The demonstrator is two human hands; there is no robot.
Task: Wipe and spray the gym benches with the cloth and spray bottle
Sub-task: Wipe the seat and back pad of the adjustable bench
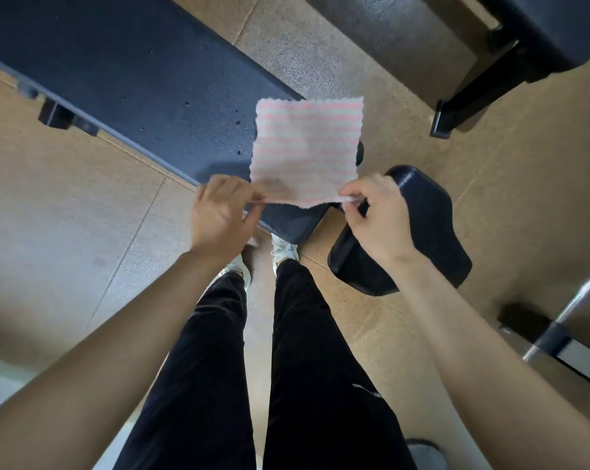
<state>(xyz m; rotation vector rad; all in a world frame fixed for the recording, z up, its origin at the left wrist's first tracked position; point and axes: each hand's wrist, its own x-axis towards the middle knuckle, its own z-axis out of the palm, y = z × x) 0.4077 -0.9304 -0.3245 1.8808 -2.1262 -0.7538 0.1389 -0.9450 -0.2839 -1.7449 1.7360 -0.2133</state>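
soft waffled cloth (pixel 307 147), grainy matt bench pad (pixel 144 79), glossy seat pad (pixel 422 225)

The single wide-angle head camera faces almost straight down from standing height; the gym bench (pixel 134 79) runs toward ten o'clock.

Cloth (pixel 307 150) pink-white striped; bench pad (pixel 134 79) dark navy; floor (pixel 66 205) speckled tan; trousers (pixel 317 368) black.
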